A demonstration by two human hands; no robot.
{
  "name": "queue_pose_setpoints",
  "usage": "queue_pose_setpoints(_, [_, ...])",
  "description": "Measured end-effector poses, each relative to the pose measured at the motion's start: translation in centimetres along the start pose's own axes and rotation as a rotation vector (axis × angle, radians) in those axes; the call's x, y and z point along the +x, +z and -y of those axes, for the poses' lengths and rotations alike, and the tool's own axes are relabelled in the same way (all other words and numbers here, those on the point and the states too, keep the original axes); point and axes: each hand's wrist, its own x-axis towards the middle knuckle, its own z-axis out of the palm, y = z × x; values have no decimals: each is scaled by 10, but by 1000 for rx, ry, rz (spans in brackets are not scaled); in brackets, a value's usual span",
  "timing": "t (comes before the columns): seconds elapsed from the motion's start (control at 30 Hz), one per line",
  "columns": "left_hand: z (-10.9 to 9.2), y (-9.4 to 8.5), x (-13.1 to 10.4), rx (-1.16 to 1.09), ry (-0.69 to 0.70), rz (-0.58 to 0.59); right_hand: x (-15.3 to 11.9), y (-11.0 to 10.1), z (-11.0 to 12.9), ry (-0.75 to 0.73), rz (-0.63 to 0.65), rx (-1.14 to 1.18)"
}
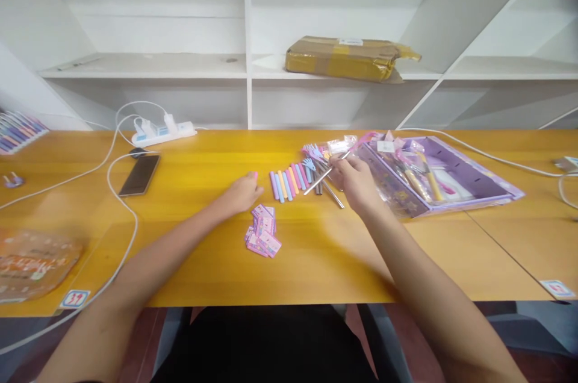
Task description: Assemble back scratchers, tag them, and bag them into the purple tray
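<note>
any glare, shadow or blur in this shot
Head view: pale glare on the yellow table, below the right hand; head view: soft shadow beside the right forearm; head view: the orange packet at left looks blurred, its print hard to read.

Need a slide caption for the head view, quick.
Right hand holding a silver rod, left hand beside a row of pastel sticks, with overlapping cards nearer the wearer.

Bright polished metal gleams on the slim rod (pixel 318 182)! Smooth, plastic-looking sticks (pixel 290 183) here, printed paper-like cards (pixel 264 232) there, and what a glossy, wood-look worktop (pixel 217 274)! Shiny see-through plastic on the bag (pixel 38 262), slick tape (pixel 342 62) over the cardboard parcel (pixel 311 46), dark glassy sheen on the phone (pixel 139 175)!
</note>
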Motion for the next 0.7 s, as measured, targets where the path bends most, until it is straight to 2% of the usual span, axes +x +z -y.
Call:
queue_pose_setpoints(0.13, [6, -16, -42, -84, 89, -8, -9, 14, -11, 51, 201, 419])
queue_pose_setpoints(0.23, [7, -22, -68, -205, 214, -9, -11, 21, -29, 111, 291, 580])
queue_pose_setpoints(0.3, [8, -21, -78, -244, 236, -16, -13, 27, -42, 118, 309, 648])
queue_pose_setpoints(0.47, [14, -15, -84, -236, 241, -51, -24, 41, -61, 136, 342, 671])
queue_pose_setpoints(0.7, [12, -13, -87, -222, 243, -74, -36, 42, -57, 99, 413, 609])
